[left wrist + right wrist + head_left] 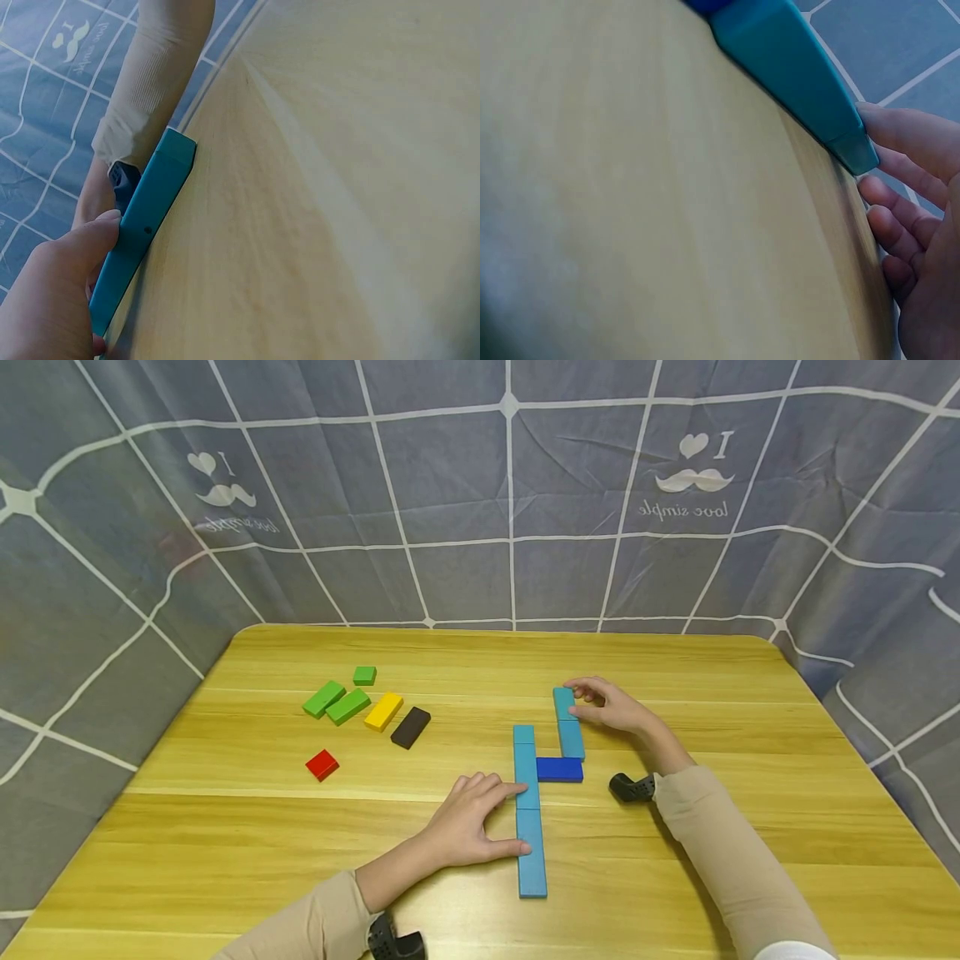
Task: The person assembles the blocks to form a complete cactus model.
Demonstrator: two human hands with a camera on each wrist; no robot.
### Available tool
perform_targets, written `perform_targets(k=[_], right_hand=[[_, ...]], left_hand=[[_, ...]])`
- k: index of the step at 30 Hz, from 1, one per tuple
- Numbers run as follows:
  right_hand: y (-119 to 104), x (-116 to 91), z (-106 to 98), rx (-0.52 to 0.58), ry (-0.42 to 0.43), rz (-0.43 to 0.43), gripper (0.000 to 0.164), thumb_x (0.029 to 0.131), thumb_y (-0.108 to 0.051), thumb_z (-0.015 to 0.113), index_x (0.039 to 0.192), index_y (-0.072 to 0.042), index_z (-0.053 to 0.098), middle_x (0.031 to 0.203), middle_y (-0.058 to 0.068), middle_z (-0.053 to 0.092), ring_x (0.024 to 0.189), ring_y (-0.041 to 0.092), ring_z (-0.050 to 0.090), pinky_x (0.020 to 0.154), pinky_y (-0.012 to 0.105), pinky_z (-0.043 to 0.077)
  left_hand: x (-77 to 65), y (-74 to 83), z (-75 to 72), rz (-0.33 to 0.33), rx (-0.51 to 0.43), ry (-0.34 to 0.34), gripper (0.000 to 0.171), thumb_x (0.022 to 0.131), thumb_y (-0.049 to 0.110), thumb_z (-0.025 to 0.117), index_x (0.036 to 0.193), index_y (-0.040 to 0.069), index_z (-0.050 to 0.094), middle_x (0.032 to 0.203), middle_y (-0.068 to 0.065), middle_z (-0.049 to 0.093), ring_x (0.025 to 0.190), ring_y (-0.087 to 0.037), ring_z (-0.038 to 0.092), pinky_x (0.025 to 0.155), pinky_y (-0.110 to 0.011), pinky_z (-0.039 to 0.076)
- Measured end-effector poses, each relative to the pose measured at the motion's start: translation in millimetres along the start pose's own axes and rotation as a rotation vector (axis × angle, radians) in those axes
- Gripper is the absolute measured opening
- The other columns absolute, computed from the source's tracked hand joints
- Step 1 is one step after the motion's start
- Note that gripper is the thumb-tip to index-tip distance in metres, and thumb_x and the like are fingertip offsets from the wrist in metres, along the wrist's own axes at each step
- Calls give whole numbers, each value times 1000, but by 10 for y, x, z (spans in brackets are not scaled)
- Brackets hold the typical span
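So the yellow wood-grain tabletop (630, 877) has a smooth, slightly glossy look. Light-blue rectangular blocks (533, 872), lower middle: smooth, kinda satin, can't tell painted wood from plastic. Wrinkly grey-blue cloth curtain (450, 581) up top, finely ribbed beige fabric sleeve (738, 860) lower right.

On the table (465, 662), loose blocks (384, 712) lie left of a row (530, 825), a crosspiece (559, 769) seemingly touching its right.

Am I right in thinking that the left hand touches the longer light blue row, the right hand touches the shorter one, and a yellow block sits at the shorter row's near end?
Not quite: the block at the near end of the shorter row is dark blue, not yellow, as the head view shows; the rest stands.
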State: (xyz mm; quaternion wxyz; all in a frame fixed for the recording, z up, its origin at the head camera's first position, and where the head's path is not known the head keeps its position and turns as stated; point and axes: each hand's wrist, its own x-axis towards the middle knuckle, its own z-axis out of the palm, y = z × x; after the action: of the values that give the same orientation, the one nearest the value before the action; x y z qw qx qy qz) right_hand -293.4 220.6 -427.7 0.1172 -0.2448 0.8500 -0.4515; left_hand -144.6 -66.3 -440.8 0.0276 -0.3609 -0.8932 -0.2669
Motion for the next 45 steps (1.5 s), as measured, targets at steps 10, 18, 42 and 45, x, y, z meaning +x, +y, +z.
perform_targets(k=[10, 18, 42, 45], right_hand=[[-13, -2, 0, -4, 0, -8, 44, 88, -9, 59, 128, 4, 45, 108, 18, 46, 95, 25, 39, 83, 36, 33], [-37, -44, 6, 62, 92, 41, 45, 91, -12, 56, 132, 3, 42, 104, 17, 50, 90, 23, 46, 78, 29, 38], [-494, -384, 211, 11, 73, -5, 39, 84, -1, 63, 120, 10, 52, 100, 25, 45, 86, 35, 39, 73, 32, 34], [-507, -382, 215, 8, 75, 3, 39, 84, -2, 63, 120, 9, 52, 100, 25, 45, 86, 35, 39, 74, 33, 33]], left_hand=[[3, 14, -17, -9, -3, -5, 70, 73, 58, 64, 130, 19, 51, 101, 7, 53, 92, -9, 44, 85, -32, 32], [5, 21, -20, -11, -2, -9, 70, 73, 58, 64, 130, 19, 51, 103, 6, 54, 94, -10, 45, 87, -33, 32], [7, 11, -5, -10, 2, -13, 70, 74, 58, 64, 130, 19, 51, 103, 6, 54, 91, -9, 43, 84, -32, 32], [6, 7, -3, -16, -14, -8, 70, 73, 57, 64, 130, 19, 51, 102, 7, 53, 91, -9, 43, 85, -32, 32]])
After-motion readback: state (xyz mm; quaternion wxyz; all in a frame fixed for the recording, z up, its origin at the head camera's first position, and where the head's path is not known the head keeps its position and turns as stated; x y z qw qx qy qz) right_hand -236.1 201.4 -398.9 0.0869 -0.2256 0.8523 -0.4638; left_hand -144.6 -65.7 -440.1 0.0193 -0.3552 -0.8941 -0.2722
